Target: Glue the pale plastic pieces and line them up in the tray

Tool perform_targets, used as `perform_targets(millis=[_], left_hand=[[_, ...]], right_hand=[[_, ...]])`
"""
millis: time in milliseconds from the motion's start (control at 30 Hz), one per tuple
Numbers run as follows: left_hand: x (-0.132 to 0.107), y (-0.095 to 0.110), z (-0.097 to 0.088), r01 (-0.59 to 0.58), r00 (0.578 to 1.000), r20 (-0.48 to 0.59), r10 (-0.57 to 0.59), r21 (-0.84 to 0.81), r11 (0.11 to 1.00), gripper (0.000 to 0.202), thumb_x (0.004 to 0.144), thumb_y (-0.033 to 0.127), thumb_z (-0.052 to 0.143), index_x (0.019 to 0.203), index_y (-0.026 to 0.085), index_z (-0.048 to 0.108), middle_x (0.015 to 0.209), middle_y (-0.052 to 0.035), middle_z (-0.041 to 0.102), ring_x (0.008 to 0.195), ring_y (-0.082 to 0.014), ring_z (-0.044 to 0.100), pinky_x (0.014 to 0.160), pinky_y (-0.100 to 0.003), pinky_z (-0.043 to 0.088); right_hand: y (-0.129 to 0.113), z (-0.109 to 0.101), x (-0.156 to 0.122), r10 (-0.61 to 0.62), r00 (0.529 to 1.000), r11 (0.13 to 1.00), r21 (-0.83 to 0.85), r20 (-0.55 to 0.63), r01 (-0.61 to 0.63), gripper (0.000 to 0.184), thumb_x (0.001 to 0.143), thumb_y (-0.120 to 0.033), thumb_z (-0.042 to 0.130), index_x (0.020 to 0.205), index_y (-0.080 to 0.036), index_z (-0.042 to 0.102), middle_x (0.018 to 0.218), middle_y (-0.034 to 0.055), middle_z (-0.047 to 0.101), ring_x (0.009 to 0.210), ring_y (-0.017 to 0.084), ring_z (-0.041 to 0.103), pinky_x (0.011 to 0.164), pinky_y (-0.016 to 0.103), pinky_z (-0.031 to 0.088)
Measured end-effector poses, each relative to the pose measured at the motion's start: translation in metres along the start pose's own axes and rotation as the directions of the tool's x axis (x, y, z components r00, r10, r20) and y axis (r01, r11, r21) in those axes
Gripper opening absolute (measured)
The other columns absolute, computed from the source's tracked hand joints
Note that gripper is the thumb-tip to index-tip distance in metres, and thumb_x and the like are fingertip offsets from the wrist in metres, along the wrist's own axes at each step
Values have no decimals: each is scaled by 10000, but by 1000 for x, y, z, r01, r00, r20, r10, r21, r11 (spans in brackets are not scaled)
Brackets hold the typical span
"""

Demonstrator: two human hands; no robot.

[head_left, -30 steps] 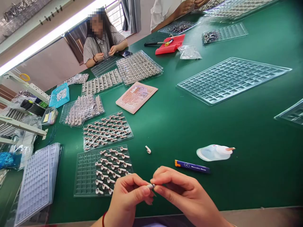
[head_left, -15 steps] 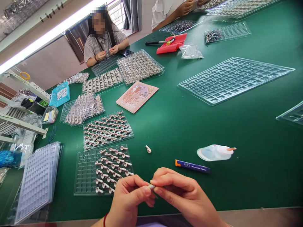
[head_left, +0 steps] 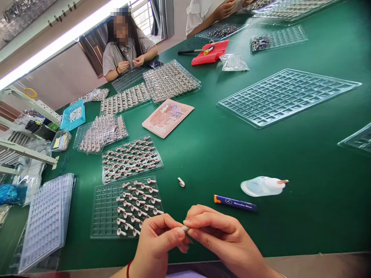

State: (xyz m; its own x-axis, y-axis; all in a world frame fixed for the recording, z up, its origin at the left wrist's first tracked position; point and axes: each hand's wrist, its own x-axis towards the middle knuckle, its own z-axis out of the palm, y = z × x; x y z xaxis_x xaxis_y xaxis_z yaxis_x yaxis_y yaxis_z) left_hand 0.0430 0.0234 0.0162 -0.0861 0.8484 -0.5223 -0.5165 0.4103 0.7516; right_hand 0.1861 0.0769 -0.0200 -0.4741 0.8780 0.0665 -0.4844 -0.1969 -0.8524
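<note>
Worktable (head_left: pixel 203 154), near to far

A part (head_left: pixel 184 229) sits between left hand (head_left: pixel 159 240) and right hand (head_left: pixel 226 239). Left of them, a compartment tray (head_left: pixel 106 212) bears hooked parts (head_left: pixel 140 202); beyond the right hand lie a lighter (head_left: pixel 235 203) and squeeze bottle (head_left: pixel 262 187). A booklet (head_left: pixel 168 117) lies farther.

Left hand (head_left: pixel 158 237) pinches between thumb (head_left: pixel 177 234) and curled forefinger (head_left: pixel 169 220); right hand (head_left: pixel 222 231) pinches too, fingertips (head_left: pixel 193 233) right up close, both wrists (head_left: pixel 259 264) angling in from below.

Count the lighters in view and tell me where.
1: the lighter lies on the table between the right hand and the bottle. Others may be hidden.
</note>
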Motion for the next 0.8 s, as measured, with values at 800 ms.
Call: perform_targets(millis=[800], left_hand=[[-4,4,4,113,993,-24,-115,-53,992,352,520,359,938,609,108,707,563,-41,674,488,-90,579,524,-193,453]], right_hand=[[5,-2,-5,79,996,997,-10,35,-79,120,839,-314,716,856,-216,783,767,37,617,594,118,647,551,210,576]])
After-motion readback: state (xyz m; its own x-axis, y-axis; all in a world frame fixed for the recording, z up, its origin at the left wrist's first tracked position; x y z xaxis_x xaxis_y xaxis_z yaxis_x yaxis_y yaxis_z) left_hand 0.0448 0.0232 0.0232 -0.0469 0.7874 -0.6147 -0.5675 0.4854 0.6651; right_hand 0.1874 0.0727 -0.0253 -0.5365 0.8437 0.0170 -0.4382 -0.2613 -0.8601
